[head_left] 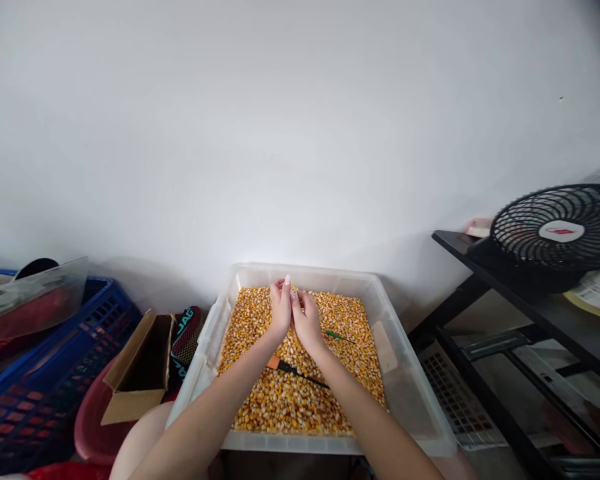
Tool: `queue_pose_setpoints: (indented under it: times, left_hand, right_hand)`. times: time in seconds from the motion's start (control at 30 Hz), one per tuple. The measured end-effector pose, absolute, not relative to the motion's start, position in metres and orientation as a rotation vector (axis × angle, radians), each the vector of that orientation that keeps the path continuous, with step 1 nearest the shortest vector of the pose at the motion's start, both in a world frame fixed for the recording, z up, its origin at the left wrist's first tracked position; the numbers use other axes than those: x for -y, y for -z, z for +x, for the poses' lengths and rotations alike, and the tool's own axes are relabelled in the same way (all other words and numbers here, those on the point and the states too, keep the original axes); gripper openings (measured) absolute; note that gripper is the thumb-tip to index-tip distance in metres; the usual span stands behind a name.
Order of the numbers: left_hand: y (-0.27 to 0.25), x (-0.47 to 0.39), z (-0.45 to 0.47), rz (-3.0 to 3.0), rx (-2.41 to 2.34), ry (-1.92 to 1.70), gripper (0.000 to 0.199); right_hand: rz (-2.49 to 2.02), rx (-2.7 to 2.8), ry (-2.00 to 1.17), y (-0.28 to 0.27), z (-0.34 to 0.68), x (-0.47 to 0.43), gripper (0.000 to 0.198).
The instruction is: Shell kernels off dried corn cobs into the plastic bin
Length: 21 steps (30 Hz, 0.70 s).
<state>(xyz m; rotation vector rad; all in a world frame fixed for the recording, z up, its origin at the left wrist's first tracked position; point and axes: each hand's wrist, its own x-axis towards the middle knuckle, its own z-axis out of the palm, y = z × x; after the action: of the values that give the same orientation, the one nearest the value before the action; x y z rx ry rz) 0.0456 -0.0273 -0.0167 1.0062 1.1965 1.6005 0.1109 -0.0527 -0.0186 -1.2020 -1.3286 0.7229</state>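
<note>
Two hands, the left hand (281, 311) and right hand (307, 323), cup together over corn kernels (285, 400) at lower centre, probably so spills land in the tub (417, 393); we cannot tell whether their fingers (287, 291) grip any.

So yeah, both forearms (213, 407) are going bare, slim and tapering smoothly into narrow wrists. The left hand (281, 307) and right hand (307, 321) are sporting slender fingers; nails (287, 279) are showing too tiny to judge any polish, honestly. Some rounded bare leg (141, 432) is peeking past the tub's (280, 441) near left corner.
</note>
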Motion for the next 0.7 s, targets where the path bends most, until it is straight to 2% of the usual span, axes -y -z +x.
queue_pose_setpoints:
  times: [0.2,0.47,0.7]
  left_hand:
    - [0.005,0.031,0.042,1.009,-1.072,-1.478,0.034]
    - [0.011,0.030,0.041,1.082,-1.168,-1.581,0.022]
    - [0.007,0.030,0.037,0.998,-1.205,-1.603,0.025]
  right_hand:
    - [-1.134,1.241,-0.974,0.029,0.109,0.049,0.042]
    - [-1.108,1.197,-1.005,0.033,0.109,0.046,0.043]
    - [-1.056,1.175,-1.053,0.034,0.108,0.045,0.041]
